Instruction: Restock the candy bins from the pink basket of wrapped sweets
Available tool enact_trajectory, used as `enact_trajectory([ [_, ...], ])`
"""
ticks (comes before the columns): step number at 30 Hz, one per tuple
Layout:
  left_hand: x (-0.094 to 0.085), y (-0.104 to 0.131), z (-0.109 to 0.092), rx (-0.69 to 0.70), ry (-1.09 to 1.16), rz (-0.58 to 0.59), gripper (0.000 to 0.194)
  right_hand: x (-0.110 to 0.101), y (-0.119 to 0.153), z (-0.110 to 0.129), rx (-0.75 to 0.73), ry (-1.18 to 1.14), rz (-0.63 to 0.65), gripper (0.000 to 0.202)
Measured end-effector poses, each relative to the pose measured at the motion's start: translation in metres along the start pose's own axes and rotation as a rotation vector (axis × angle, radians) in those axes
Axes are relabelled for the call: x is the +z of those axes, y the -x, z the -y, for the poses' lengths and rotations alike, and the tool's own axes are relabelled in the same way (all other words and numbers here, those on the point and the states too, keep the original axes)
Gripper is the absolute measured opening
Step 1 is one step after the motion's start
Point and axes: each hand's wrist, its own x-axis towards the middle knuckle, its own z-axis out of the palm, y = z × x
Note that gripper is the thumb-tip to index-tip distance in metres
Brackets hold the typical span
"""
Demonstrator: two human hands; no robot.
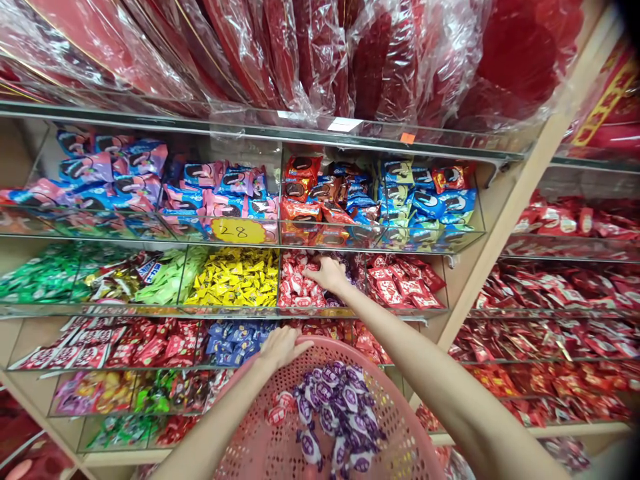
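My left hand (281,347) grips the rim of a pink perforated basket (250,427), its fingers closed over the edge. Inside the basket lie several purple-and-white wrapped candies (330,407) and, left of them, a few red-and-white ones (281,408). My right hand (330,275) reaches into a shelf compartment, touching the red-and-white candies (295,280) there. Its fingers are bent down toward the pile; whether a candy is between them is too small to tell. Purple wrappers show beside and behind that hand.
Yellow candies (235,277) fill the compartment left of my right hand. Above sit packaged cookies (305,193) behind a glass edge with a yellow "28" tag (239,231). Red packets (405,280) lie to the right. A slanting wooden upright (515,193) divides the shelves.
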Motion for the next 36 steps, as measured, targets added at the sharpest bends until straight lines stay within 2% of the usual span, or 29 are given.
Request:
enact_trajectory([
  [6, 0.005, -0.003, 0.003, 0.013, -0.002, -0.012, 0.064, 0.005, -0.003, -0.01, 0.016, -0.247, -0.058, 0.034],
  [11, 0.008, -0.004, 0.004, 0.002, 0.002, -0.014, 0.065, 0.014, -0.002, -0.021, -0.015, -0.581, -0.13, 0.04],
  [14, 0.009, -0.005, 0.005, 0.02, -0.01, -0.027, 0.065, 0.014, 0.008, -0.027, -0.071, -0.77, -0.2, 0.045],
  [17, 0.01, -0.007, 0.004, 0.034, -0.023, -0.027, 0.065, 0.003, 0.031, -0.028, -0.116, -0.822, -0.239, 0.046],
  [20, 0.01, -0.009, 0.002, 0.039, -0.033, -0.022, 0.064, -0.013, 0.069, -0.023, -0.154, -0.803, -0.232, 0.042],
  [22, 0.009, -0.009, 0.0, 0.052, -0.033, -0.012, 0.063, -0.019, 0.098, -0.016, -0.179, -0.786, -0.171, 0.039],
  [24, 0.008, -0.01, -0.002, 0.056, -0.034, 0.004, 0.061, -0.015, 0.129, -0.01, -0.211, -0.777, -0.058, 0.038],
  [27, 0.006, -0.009, -0.005, 0.06, -0.015, 0.041, 0.058, 0.009, 0.169, -0.005, -0.314, -0.691, 0.153, 0.031],
  [31, 0.003, -0.007, -0.01, 0.02, -0.011, 0.017, 0.064, 0.062, 0.206, -0.007, -0.397, -0.404, 0.394, 0.028],
  [34, 0.003, -0.004, -0.011, 0.023, 0.002, 0.009, 0.067, 0.098, 0.222, -0.006, -0.454, -0.193, 0.497, 0.029],
  [36, 0.004, -0.003, -0.01, 0.035, 0.006, 0.003, 0.068, 0.115, 0.229, -0.002, -0.494, -0.087, 0.509, 0.028],
])
